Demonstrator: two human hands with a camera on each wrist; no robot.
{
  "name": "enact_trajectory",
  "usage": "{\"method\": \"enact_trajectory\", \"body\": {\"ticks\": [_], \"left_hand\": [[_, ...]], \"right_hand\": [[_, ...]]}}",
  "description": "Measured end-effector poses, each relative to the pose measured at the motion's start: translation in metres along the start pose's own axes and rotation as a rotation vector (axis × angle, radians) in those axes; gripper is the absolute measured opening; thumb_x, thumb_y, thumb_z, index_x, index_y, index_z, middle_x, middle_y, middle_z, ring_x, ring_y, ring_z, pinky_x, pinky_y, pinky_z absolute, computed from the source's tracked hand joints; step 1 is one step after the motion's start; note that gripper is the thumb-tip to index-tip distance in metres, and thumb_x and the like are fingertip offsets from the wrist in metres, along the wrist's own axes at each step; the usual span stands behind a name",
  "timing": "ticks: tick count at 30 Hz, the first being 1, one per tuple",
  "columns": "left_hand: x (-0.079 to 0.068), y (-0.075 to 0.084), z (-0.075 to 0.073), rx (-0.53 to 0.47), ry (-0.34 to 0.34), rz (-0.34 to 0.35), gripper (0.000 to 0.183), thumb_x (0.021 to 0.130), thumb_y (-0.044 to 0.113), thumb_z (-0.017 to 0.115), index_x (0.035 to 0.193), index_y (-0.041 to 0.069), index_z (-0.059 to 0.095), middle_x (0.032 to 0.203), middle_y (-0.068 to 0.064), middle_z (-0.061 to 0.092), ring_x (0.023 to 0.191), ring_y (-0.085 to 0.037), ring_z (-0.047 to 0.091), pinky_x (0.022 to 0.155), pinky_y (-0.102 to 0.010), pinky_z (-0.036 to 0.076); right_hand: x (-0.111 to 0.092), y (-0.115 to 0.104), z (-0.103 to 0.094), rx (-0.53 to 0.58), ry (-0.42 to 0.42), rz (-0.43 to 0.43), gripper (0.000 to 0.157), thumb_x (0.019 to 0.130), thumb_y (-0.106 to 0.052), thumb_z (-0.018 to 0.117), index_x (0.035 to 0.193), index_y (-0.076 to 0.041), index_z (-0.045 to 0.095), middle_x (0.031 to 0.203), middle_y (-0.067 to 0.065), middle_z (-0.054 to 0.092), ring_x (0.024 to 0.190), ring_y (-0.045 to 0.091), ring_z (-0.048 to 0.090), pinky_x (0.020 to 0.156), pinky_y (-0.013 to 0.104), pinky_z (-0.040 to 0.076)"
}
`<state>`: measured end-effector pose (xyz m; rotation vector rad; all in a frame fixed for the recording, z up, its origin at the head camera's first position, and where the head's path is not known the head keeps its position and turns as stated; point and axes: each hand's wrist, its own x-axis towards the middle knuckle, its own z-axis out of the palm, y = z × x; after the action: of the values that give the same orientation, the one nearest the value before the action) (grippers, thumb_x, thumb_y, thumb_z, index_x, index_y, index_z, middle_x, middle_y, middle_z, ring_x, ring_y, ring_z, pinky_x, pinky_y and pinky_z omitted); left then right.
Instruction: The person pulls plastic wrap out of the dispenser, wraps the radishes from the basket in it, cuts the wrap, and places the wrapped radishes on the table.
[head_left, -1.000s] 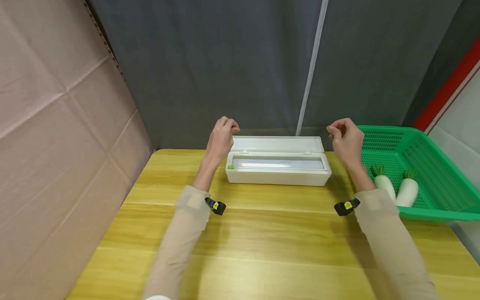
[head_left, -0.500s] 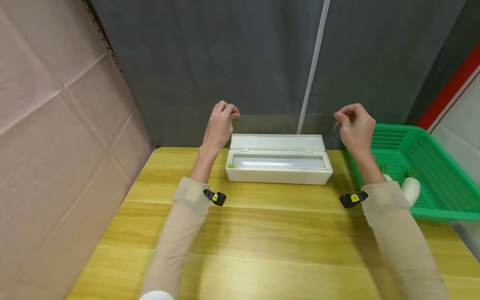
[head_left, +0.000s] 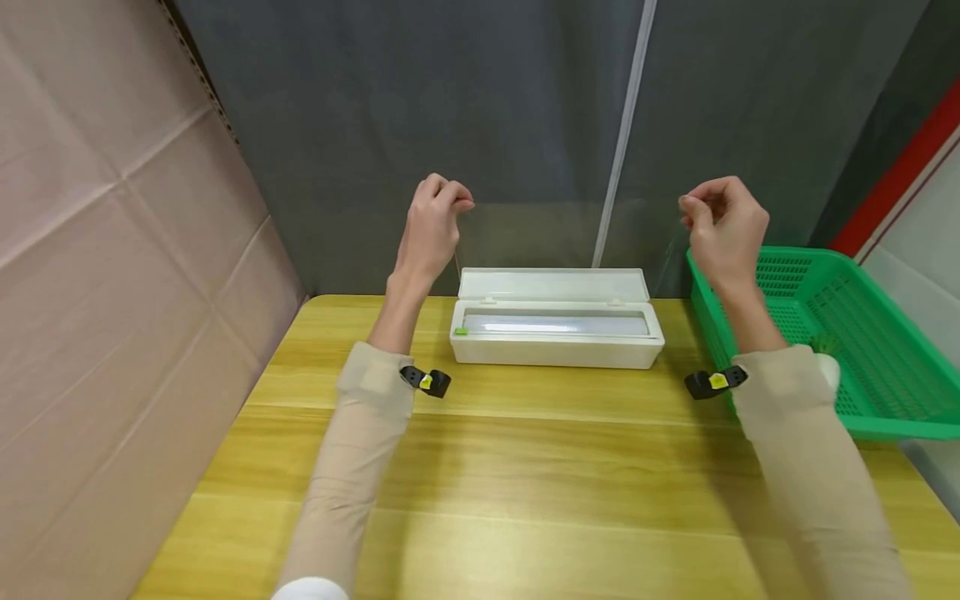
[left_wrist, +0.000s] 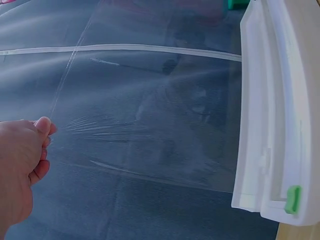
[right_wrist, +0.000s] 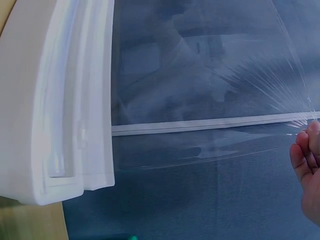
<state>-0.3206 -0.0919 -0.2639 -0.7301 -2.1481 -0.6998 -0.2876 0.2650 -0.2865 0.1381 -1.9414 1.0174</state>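
Observation:
A sheet of clear cling film [left_wrist: 150,130] stretches between my two raised hands, above and behind a long white dispenser box [head_left: 555,352]. My left hand [head_left: 432,221] pinches one corner of the film, and creases fan out from those fingertips in the left wrist view. The opposite corner is pinched by my right hand [head_left: 726,225], with sharp wrinkles radiating from the grip in the right wrist view. The box's lid [head_left: 553,285] stands raised at the back, and a roll shows through its long opening. A small green slider [left_wrist: 293,200] sits at the opening's left end.
On the right, a green plastic basket [head_left: 892,333] holds white radishes [head_left: 828,368], partly hidden by my right sleeve. Behind the wooden table [head_left: 555,467] hangs a dark grey curtain [head_left: 450,100] with a pale vertical strip. A pinkish cloth wall [head_left: 112,292] borders the left.
Both hands have risen and moved away from the box, drawing out more film. The right hand has also shifted to the right, so its sleeve covers more of the radishes. The box stays put.

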Motion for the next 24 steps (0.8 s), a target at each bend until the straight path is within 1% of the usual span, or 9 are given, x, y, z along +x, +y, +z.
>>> {"method": "enact_trajectory", "body": {"ticks": [4,7,12,15,19,21,24], "left_hand": [[0.006,0.003,-0.006,-0.001,0.016,-0.004,0.018,0.098,0.011,0.062,0.095,-0.005,0.068,0.094,-0.019,0.055,0.090,-0.032,0.053,0.080,-0.036,0.048],[0.009,0.005,-0.010,-0.008,0.038,0.005,0.019,0.098,0.012,0.062,0.094,-0.006,0.068,0.093,-0.019,0.055,0.089,-0.033,0.053,0.080,-0.036,0.048],[0.015,0.009,-0.016,-0.021,0.083,0.032,0.020,0.097,0.013,0.063,0.092,-0.006,0.068,0.091,-0.019,0.055,0.088,-0.033,0.053,0.080,-0.037,0.047],[0.017,0.011,-0.019,-0.023,0.092,0.039,0.022,0.097,0.015,0.062,0.092,-0.005,0.068,0.091,-0.019,0.054,0.089,-0.033,0.053,0.081,-0.037,0.046],[0.016,0.015,-0.024,-0.031,0.066,0.020,0.021,0.099,0.014,0.060,0.095,-0.005,0.068,0.094,-0.019,0.054,0.092,-0.033,0.053,0.082,-0.037,0.047],[0.014,0.017,-0.027,-0.044,0.040,0.002,0.020,0.100,0.012,0.059,0.096,-0.005,0.067,0.095,-0.019,0.054,0.093,-0.032,0.052,0.082,-0.036,0.046],[0.009,0.022,-0.032,-0.071,0.009,-0.001,0.019,0.101,0.011,0.058,0.098,-0.006,0.067,0.097,-0.019,0.055,0.094,-0.032,0.051,0.082,-0.036,0.046]], "right_hand": [[0.006,-0.008,-0.003,0.009,0.002,-0.001,0.023,0.101,-0.013,0.063,0.102,0.010,0.065,0.087,-0.011,0.062,0.066,-0.010,0.052,0.068,0.013,0.045],[0.009,-0.012,-0.006,0.025,0.001,-0.004,0.025,0.101,-0.016,0.062,0.102,0.009,0.064,0.085,-0.022,0.057,0.066,-0.007,0.053,0.069,0.014,0.046],[0.016,-0.018,-0.008,0.050,0.027,-0.042,0.025,0.101,-0.015,0.064,0.100,0.010,0.065,0.084,-0.024,0.056,0.066,-0.007,0.054,0.068,0.014,0.046],[0.019,-0.021,-0.009,0.058,0.033,-0.052,0.025,0.100,-0.015,0.064,0.100,0.010,0.065,0.084,-0.024,0.057,0.066,-0.007,0.055,0.068,0.013,0.046],[0.019,-0.023,-0.013,0.058,0.009,-0.039,0.024,0.099,-0.016,0.065,0.102,0.009,0.065,0.085,-0.024,0.059,0.068,-0.006,0.057,0.070,0.013,0.047],[0.016,-0.023,-0.016,0.059,-0.006,-0.033,0.023,0.099,-0.015,0.065,0.103,0.008,0.065,0.086,-0.023,0.059,0.069,-0.006,0.057,0.071,0.013,0.047],[0.011,-0.024,-0.021,0.069,-0.022,-0.031,0.023,0.099,-0.013,0.065,0.104,0.010,0.064,0.087,-0.022,0.059,0.070,-0.005,0.057,0.072,0.013,0.047]]}}
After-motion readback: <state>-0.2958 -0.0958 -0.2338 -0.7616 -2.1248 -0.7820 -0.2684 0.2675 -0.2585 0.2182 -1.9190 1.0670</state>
